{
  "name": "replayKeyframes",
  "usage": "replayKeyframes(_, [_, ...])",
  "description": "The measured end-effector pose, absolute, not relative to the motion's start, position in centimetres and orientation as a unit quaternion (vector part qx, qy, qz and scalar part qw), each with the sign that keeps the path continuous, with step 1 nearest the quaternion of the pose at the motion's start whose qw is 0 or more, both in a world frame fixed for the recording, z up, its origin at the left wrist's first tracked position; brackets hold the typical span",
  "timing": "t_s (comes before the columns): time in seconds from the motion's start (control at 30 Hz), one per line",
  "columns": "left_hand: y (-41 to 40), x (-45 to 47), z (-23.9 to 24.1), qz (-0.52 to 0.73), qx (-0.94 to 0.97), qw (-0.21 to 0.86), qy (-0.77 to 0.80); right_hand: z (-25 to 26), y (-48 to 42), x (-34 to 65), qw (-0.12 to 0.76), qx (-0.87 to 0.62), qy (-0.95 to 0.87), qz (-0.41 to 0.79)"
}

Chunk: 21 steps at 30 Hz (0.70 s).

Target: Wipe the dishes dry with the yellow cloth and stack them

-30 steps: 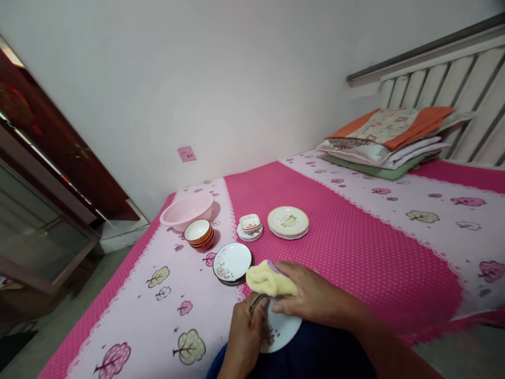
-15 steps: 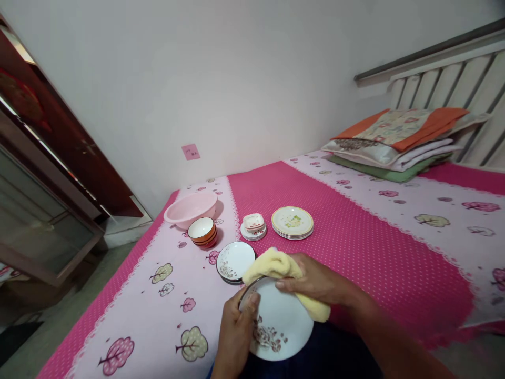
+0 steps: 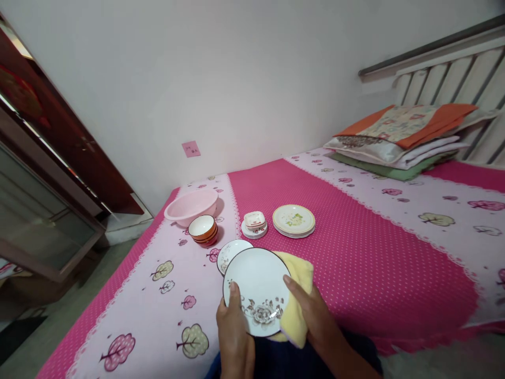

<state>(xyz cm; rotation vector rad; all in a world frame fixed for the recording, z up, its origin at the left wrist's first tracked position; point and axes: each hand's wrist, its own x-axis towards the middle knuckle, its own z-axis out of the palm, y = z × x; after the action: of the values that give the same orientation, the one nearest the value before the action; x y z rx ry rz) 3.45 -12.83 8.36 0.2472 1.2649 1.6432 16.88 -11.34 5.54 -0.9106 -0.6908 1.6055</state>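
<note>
Between my hands is a white plate (image 3: 256, 284) with a dark rim and brown flowers, its face tilted toward me. My left hand (image 3: 233, 321) grips its left edge, thumb on the face and the fingers hidden behind. With my right hand (image 3: 311, 310) I hold a yellow cloth (image 3: 295, 321) against the plate's right edge, thumb on the rim. Part of the cloth lies behind the plate. Just beyond, a matching plate (image 3: 231, 251) rests on the bed, partly covered by the held one.
On the patterned bedspread (image 3: 355, 252) stand a pink basin (image 3: 191, 206), stacked bowls (image 3: 202, 229), small dishes on saucers (image 3: 254, 221) and a stack of yellow-rimmed plates (image 3: 294, 220). Folded bedding and a pillow (image 3: 406, 131) lie at the right, by the headboard (image 3: 453, 79). A wall is behind.
The plate has been raised and turned, so its flowers now sit at the lower middle. My right hand and the cloth have moved from its top edge down to its right side.
</note>
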Motion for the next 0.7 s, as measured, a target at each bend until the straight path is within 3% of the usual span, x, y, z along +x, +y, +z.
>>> replayKeyframes(0.23, [-13.3,5.4,6.7,0.674,0.105,0.514,0.520,2.9,-13.5,14.9,0.568,-0.392,-0.247,0.680])
replayKeyframes(0.4, [-12.6,2.9,8.6,0.625,0.218,0.579,0.475,4.7,-11.9,19.2,0.527,-0.421,-0.314,0.668])
replayKeyframes(0.6, [-11.2,-0.6,11.7,0.508,0.372,0.581,0.516,6.8,-12.0,21.4,0.453,-0.406,-0.366,0.704])
replayKeyframes(0.7, [-11.3,-0.4,11.4,0.546,0.339,0.552,0.531,7.0,-12.2,20.7,0.473,-0.392,-0.360,0.702])
